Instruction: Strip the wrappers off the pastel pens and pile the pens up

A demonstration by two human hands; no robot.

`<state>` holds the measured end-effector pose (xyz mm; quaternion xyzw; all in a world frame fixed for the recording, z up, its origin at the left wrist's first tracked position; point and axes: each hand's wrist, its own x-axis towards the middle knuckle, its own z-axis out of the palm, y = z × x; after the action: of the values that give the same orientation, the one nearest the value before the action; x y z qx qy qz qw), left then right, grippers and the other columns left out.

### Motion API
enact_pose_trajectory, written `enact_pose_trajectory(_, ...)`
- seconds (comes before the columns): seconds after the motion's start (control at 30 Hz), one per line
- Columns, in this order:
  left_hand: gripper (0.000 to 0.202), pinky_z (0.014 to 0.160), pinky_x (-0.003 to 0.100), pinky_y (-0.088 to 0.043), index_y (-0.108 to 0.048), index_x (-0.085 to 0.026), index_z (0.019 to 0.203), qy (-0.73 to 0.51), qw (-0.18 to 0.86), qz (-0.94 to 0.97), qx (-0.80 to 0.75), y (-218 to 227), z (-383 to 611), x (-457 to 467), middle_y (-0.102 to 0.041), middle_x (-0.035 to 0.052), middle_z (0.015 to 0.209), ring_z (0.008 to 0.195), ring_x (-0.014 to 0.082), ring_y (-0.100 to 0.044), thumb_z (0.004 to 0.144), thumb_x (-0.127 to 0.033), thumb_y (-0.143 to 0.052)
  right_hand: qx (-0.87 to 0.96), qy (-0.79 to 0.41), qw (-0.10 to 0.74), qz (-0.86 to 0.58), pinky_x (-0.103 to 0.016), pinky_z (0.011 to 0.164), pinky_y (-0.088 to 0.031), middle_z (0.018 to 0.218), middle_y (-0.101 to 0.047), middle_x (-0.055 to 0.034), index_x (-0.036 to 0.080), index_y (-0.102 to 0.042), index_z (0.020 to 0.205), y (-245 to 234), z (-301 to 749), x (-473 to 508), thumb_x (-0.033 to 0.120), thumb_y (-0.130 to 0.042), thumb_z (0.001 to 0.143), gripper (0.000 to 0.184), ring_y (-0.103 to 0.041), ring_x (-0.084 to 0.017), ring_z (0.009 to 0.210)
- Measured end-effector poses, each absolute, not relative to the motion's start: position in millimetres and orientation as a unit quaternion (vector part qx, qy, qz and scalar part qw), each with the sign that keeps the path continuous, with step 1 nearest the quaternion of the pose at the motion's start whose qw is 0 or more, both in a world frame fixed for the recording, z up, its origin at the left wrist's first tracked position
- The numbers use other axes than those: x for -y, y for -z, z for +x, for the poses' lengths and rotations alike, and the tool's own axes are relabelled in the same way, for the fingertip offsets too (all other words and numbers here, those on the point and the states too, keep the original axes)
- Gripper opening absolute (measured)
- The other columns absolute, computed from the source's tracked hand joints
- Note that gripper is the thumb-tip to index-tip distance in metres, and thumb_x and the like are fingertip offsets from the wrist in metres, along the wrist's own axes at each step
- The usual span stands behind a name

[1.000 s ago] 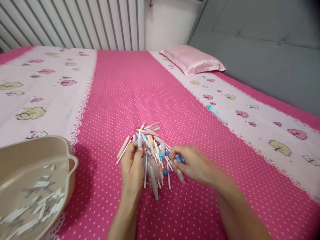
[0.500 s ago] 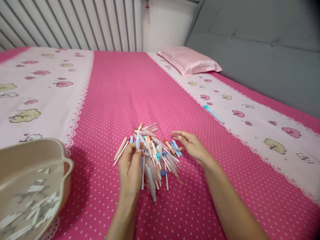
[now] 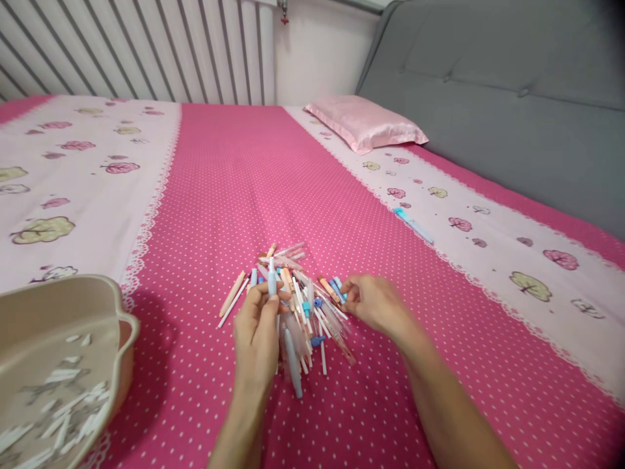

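Observation:
My left hand [image 3: 258, 326] is closed around a light blue pen barrel [image 3: 272, 277], which stands upright with its narrow white tip at the top. My right hand [image 3: 374, 303] is at the right edge of a pile of pen parts, thumb and fingertips pinched on a small blue pen part [image 3: 344, 297]. That pile holds white refill tubes [image 3: 323, 358], clear barrels and peach-coloured pieces [image 3: 328, 286]. A teal clip piece [image 3: 306, 309] shows near its middle. A grey-blue pen barrel [image 3: 293, 365] points toward me at the front.
A beige basin [image 3: 122, 306] with small white pieces inside stands at the left. On the pink dotted bedspread [image 3: 219, 169], a clear pen part with a teal end [image 3: 414, 225] lies to the right. Further back are a pink pillow [image 3: 366, 124], a grey headboard [image 3: 488, 98] and a white radiator [image 3: 195, 52].
My right hand has lowered from above the pile's right side, and its spread fingers have closed at the blue parts. My left hand still holds the light blue barrel.

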<state>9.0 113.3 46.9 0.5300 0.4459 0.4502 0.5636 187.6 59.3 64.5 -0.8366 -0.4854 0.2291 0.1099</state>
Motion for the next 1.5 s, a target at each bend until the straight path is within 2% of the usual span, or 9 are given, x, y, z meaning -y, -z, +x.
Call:
enact_pose_trajectory(0.13, 0.022, 0.062, 0.024, -0.041, -0.058, -0.016, 0.095, -0.434, 0.578, 0.526, -0.448, -49.5, 9.0, -111.4, -0.063, 0.0022, 0.08, 0.067, 0.0135, -0.056, 0.079, -0.029, -0.05, 0.494, -0.14, 0.034, -0.857, -0.025, 0.06, -0.036, 0.084, -0.067, -0.0076, 0.02, -0.061, 0.093, -65.2, 168.9, -61.0, 0.018, -0.052, 0.076, 0.019, -0.061, -0.019, 0.079)
enact_pose_trajectory(0.3, 0.025, 0.061, 0.025, -0.043, -0.058, -0.016, 0.098, -0.432, 0.598, 0.51, -0.443, -51.4, 10.4, -110.5, -0.064, 0.0025, 0.08, 0.066, 0.014, -0.057, 0.078, -0.03, -0.051, 0.514, -0.112, 0.02, -0.85, -0.027, 0.066, -0.038, 0.089, -0.066, -0.0114, 0.018, -0.056, 0.103, -67.8, 153.4, -61.9, 0.012, -0.042, 0.082, 0.026, -0.061, -0.02, 0.082)
enact_pose_trajectory(0.53, 0.026, 0.06, 0.025, -0.043, -0.058, -0.016, 0.098, -0.428, 0.6, 0.513, -0.44, -49.4, 9.4, -111.0, -0.065, 0.003, 0.081, 0.066, 0.0145, -0.058, 0.078, -0.031, -0.052, 0.516, -0.164, 0.057, -0.839, -0.026, 0.066, -0.036, 0.091, -0.064, -0.0088, 0.018, -0.047, 0.117, -63.9, 167.6, -61.5, 0.018, -0.051, 0.079, 0.038, -0.06, -0.019, 0.083)
enact_pose_trajectory(0.73, 0.024, 0.061, 0.025, -0.044, -0.059, -0.017, 0.097, -0.427, 0.598, 0.514, -0.443, -50.0, 9.9, -110.7, -0.065, 0.0022, 0.081, 0.065, 0.0142, -0.057, 0.078, -0.031, -0.052, 0.492, -0.21, 0.169, -0.828, -0.024, 0.063, -0.037, 0.086, -0.063, -0.0037, 0.02, -0.046, 0.119, -63.7, 192.9, -56.8, 0.023, -0.052, 0.079, 0.04, -0.058, -0.016, 0.077)
enact_pose_trajectory(0.87, 0.023, 0.06, 0.025, -0.043, -0.059, -0.016, 0.093, -0.422, 0.59, 0.529, -0.44, -51.5, 10.6, -110.5, -0.064, 0.0029, 0.081, 0.064, 0.0138, -0.055, 0.078, -0.031, -0.051, 0.475, -0.185, 0.192, -0.839, -0.025, 0.065, -0.038, 0.084, -0.063, -0.0038, 0.019, -0.048, 0.119, -65.0, 206.5, -54.4, 0.022, -0.05, 0.08, 0.039, -0.058, -0.016, 0.076)
enact_pose_trajectory(1.0, 0.023, 0.059, 0.025, -0.043, -0.059, -0.016, 0.093, -0.42, 0.59, 0.529, -0.443, -51.5, 10.1, -110.7, -0.064, 0.0031, 0.08, 0.063, 0.0142, -0.055, 0.077, -0.031, -0.051, 0.462, -0.176, 0.166, -0.853, -0.026, 0.066, -0.039, 0.082, -0.065, -0.0046, 0.017, -0.051, 0.116, -61.3, 210.9, -55.1, 0.023, -0.051, 0.08, 0.037, -0.059, -0.018, 0.079)
enact_pose_trajectory(1.13, 0.022, 0.06, 0.024, -0.043, -0.059, -0.016, 0.092, -0.42, 0.59, 0.53, -0.441, -51.0, 10.0, -110.8, -0.064, 0.0025, 0.08, 0.064, 0.0139, -0.055, 0.077, -0.03, -0.052, 0.459, -0.138, 0.152, -0.865, -0.028, 0.073, -0.039, 0.095, -0.065, -0.0077, 0.018, -0.058, 0.108, -59.4, 206.0, -57.9, 0.025, -0.053, 0.078, 0.031, -0.059, -0.02, 0.088)
enact_pose_trajectory(1.33, 0.026, 0.058, 0.023, -0.042, -0.058, -0.015, 0.097, -0.41, 0.6, 0.526, -0.442, -53.3, 11.0, -109.7, -0.064, 0.0024, 0.08, 0.065, 0.0138, -0.056, 0.077, -0.031, -0.051, 0.505, -0.149, 0.157, -0.836, -0.025, 0.066, -0.038, 0.084, -0.068, -0.0035, 0.024, -0.063, 0.097, -55.8, 187.0, -66.7, 0.026, -0.048, 0.082, 0.022, -0.061, -0.016, 0.076)
enact_pose_trajectory(1.5, 0.026, 0.057, 0.023, -0.043, -0.058, -0.015, 0.096, -0.412, 0.594, 0.527, -0.447, -54.5, 11.6, -110.0, -0.064, 0.002, 0.08, 0.063, 0.0129, -0.055, 0.077, -0.03, -0.051, 0.5, -0.138, 0.134, -0.844, -0.026, 0.061, -0.035, 0.081, -0.067, -0.0054, 0.023, -0.06, 0.099, -44.6, 175.7, -71.5, 0.029, -0.05, 0.079, 0.023, -0.06, -0.018, 0.073)
